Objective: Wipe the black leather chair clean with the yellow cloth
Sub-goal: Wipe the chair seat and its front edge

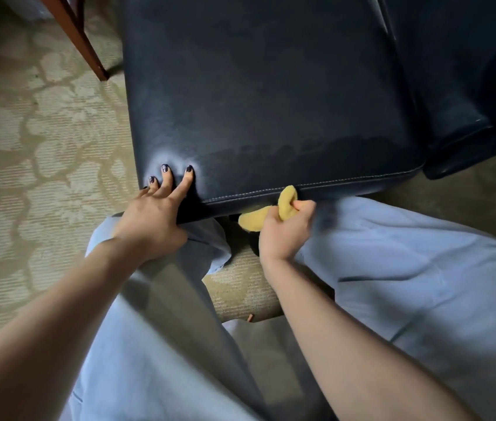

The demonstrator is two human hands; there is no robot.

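The black leather chair [271, 101] fills the upper middle of the head view, its seat facing me and its stitched front edge running across the centre. My left hand [155, 217] rests on the seat's near left corner, fingers spread on top and thumb under the edge. My right hand [283, 229] grips the bunched yellow cloth [287, 202] and holds it against the front edge of the seat, just below the stitching. A fold of the cloth hangs out to the left of my fist.
My legs in pale blue trousers [407, 268] sit either side of the chair front. Patterned beige carpet [27, 147] covers the floor. A brown wooden furniture leg [85, 41] stands at the upper left. The chair's padded right arm [459, 86] is on the right.
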